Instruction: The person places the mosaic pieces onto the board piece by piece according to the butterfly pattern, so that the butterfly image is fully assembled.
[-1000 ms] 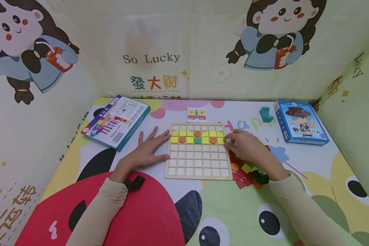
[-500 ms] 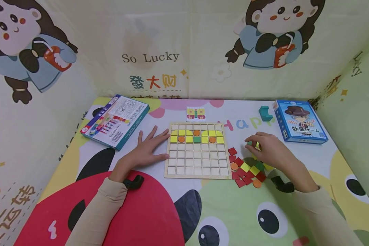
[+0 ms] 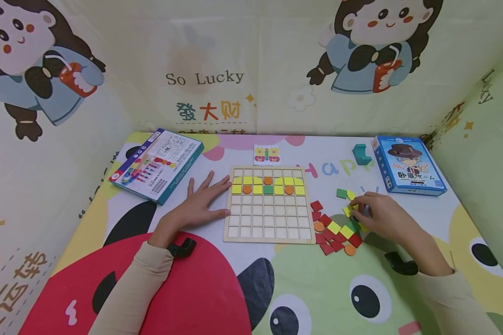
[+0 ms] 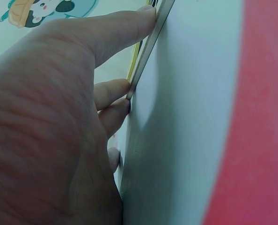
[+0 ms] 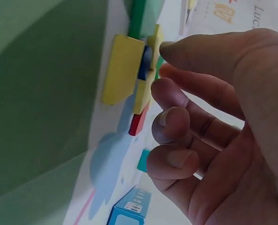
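Note:
My left hand (image 3: 199, 205) lies with fingers spread at the left side of a wooden grid board (image 3: 269, 235); its thumb and fingertips touch the board's edge (image 4: 148, 51). Yellow tiles, orange discs and a green square tile (image 3: 268, 190) fill two rows near the board's top. Over the loose tiles right of the board, my right hand (image 3: 381, 214) has its fingers bent and its thumb and index fingertips right at the yellow tiles (image 3: 347, 211). In the right wrist view, a yellow tile (image 5: 122, 70) lies in front of the fingertips, and nothing shows between thumb and fingers.
A small butterfly pattern card (image 3: 267, 155) lies behind the board. At the back left is a game box (image 3: 159, 165); a blue box (image 3: 410, 165) and a teal block (image 3: 362, 154) stand back right. Red tiles (image 3: 355, 240) and an orange disc (image 3: 350, 250) lie nearer.
My right hand has moved away from the board's upper right edge, to the right and over the loose tiles, uncovering a green tile and yellow tiles. My left hand stays in place.

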`<action>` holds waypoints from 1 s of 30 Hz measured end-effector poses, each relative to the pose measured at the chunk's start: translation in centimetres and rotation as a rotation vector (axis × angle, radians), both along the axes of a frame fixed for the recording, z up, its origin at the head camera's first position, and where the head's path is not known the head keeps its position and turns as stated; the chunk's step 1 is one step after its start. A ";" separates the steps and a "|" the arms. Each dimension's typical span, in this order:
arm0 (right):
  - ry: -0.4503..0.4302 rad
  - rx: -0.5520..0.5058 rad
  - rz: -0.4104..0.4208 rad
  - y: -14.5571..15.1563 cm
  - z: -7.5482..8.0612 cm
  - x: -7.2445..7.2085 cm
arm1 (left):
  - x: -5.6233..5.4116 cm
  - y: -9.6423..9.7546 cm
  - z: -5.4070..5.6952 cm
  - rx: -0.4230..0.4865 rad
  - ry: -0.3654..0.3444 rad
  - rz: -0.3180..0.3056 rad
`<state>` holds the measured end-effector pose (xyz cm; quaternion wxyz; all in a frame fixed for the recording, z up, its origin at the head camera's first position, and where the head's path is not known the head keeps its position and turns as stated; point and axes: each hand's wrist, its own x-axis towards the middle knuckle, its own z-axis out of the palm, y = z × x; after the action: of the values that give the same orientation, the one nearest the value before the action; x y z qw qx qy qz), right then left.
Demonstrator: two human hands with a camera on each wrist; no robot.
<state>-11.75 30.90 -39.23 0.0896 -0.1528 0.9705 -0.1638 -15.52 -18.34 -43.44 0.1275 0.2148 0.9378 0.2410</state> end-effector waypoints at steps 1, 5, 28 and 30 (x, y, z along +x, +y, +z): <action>-0.006 -0.005 0.005 0.1 -0.1 0.0 | 0.0 0.0 0.0 0.000 -0.001 0.000; -0.019 -0.011 0.021 0.2 -0.3 0.0 | 0.0 0.0 0.1 0.002 0.000 0.000; 0.005 0.001 -0.001 -2.6 -0.6 -0.2 | 0.1 0.0 -0.1 0.000 0.003 -0.001; 0.001 0.001 0.029 -2.3 -0.4 -0.2 | 0.1 0.0 0.0 0.001 0.005 -0.001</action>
<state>-12.00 28.59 -39.65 0.0916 -0.1667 0.9683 -0.1622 -15.40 -18.33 -43.41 0.1253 0.2159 0.9379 0.2408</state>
